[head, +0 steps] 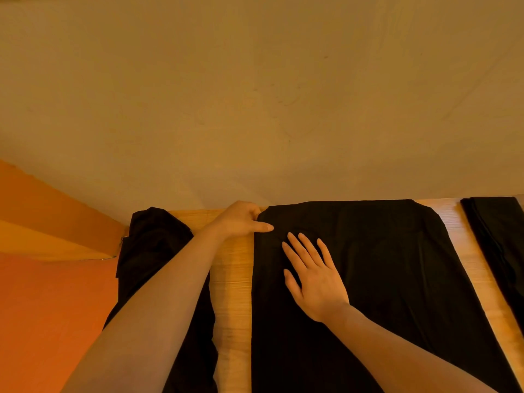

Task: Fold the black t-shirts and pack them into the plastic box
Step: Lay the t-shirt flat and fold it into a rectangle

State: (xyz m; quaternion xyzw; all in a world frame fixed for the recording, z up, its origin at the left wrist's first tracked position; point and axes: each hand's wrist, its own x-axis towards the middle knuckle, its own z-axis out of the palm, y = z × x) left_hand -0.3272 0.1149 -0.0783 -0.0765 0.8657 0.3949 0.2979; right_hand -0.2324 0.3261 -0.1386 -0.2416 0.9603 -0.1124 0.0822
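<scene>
T-shirt [368, 279] (black) | left hand [241, 219] pinches corner | right hand [314, 279] flat

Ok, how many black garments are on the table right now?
3: one spread flat in the middle under both hands, a crumpled one at the left, one at the right edge. More may lie out of frame.

Wooden table [234, 279] bears three black t-shirts [368, 279] (one crumpled).

A pale wood counter [235, 279] is seen running from the lower edge up to a plain beige wall [255, 95], which fills the upper half of the view. At the left, an orange surface [51, 307] is shown beside the counter, with a lighter orange band [42, 222] above it.
</scene>
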